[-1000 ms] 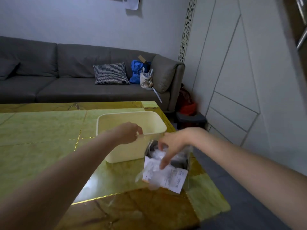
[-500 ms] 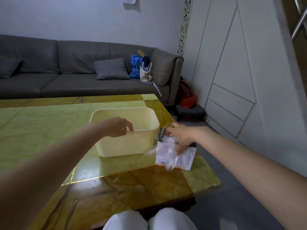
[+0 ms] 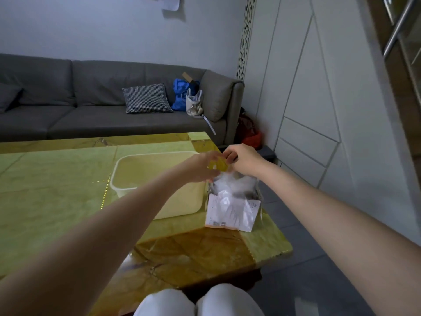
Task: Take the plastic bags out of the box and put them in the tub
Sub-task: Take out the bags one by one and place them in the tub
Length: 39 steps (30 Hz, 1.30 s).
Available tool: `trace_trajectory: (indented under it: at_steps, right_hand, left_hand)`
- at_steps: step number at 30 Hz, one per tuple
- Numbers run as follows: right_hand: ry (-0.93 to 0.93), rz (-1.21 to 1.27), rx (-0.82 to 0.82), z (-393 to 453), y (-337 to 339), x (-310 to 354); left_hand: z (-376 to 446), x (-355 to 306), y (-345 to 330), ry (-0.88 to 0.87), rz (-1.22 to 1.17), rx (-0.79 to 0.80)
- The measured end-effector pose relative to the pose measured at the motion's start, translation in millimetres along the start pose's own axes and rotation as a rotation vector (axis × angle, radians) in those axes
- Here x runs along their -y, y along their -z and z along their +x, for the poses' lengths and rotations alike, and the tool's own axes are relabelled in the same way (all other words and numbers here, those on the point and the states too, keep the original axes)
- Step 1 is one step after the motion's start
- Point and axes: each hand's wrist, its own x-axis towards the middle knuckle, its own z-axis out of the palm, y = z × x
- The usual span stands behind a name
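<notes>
Both hands meet over the right end of the green and amber marble-patterned table (image 3: 57, 190). The left hand (image 3: 202, 167) and the right hand (image 3: 242, 159) each pinch a small yellow plastic piece (image 3: 218, 165) held between them, just above the box. The small box (image 3: 232, 201), stuffed with clear crumpled plastic bags (image 3: 232, 185) and fronted by a white printed label, sits at about three o'clock from the cream rectangular plastic tub (image 3: 159, 179), touching or just beside its wall. A grey fabric sofa (image 3: 91, 99) with a checked cushion (image 3: 147, 98) stands at twelve o'clock beyond the table.
</notes>
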Motion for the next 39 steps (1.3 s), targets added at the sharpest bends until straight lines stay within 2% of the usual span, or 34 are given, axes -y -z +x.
trace_trajectory:
  at_steps: [2, 4, 8, 10, 12, 14, 16, 19, 20, 22, 24, 29, 34, 36, 39]
  right_hand:
    - [0.019, -0.036, -0.004, 0.8, 0.3, 0.0]
    - [0.019, -0.036, 0.024, 0.2, -1.2, -1.6]
    - [0.088, -0.040, 0.001, -1.6, -1.0, -0.7]
    - [0.119, -0.057, -0.064, 1.4, 1.5, 2.2]
    - [0.088, -0.089, -0.129, 6.3, 5.4, 3.5]
    - [-0.011, -0.082, -0.078, 9.0, 8.2, 2.3]
    - [-0.110, 0.074, -0.031, 11.2, 9.5, 0.2]
    - [-0.173, 0.530, 0.007, 13.7, 13.9, 4.8]
    - [-0.152, 0.595, 0.037, 14.1, 16.0, 7.1]
    - [-0.063, 0.542, 0.057, 13.1, 18.9, 12.9]
    - [-0.016, 0.536, -0.018, 14.1, 19.4, 18.9]
    - [-0.124, 1.019, -0.203, 18.5, 27.0, 27.7]
    - [-0.197, 1.056, -0.355, 25.1, 25.4, 33.7]
    - [-0.263, 1.016, -0.467, 30.9, 25.3, 33.3]
    - [-0.301, 0.817, -0.554, 33.3, 23.0, 31.3]
  left_hand:
    - [2.4, -5.5, -5.3, 0.064, -0.205, 0.087]
    - [3.5, -6.3, -11.5, 0.116, -0.268, 0.126]
    - [6.1, -0.8, -20.0, 0.122, -0.162, 0.037]
    - [8.4, 1.7, -19.3, 0.104, -0.124, 0.000]
    - [10.5, 1.9, -12.9, 0.098, -0.196, -0.043]
    - [10.5, 0.6, -2.0, 0.090, -0.318, -0.113]
    - [10.2, 0.5, 10.0, 0.094, -0.418, -0.193]
    - [9.2, 2.6, 23.9, 0.141, -0.544, -0.280]
    - [9.1, 4.1, 26.7, 0.161, -0.584, -0.305]
    - [9.6, 8.1, 30.6, 0.186, -0.680, -0.357]
    - [8.4, 13.7, 33.4, 0.203, -0.735, -0.370]
    - [-3.5, 28.3, 44.1, 0.183, -0.768, -0.282]
    - [-11.8, 32.5, 52.2, 0.129, -0.920, -0.160]
    - [-9.4, 33.7, 53.1, 0.199, -0.933, -0.258]
    - [1.2, 42.3, 54.5, 0.464, -1.015, -0.566]
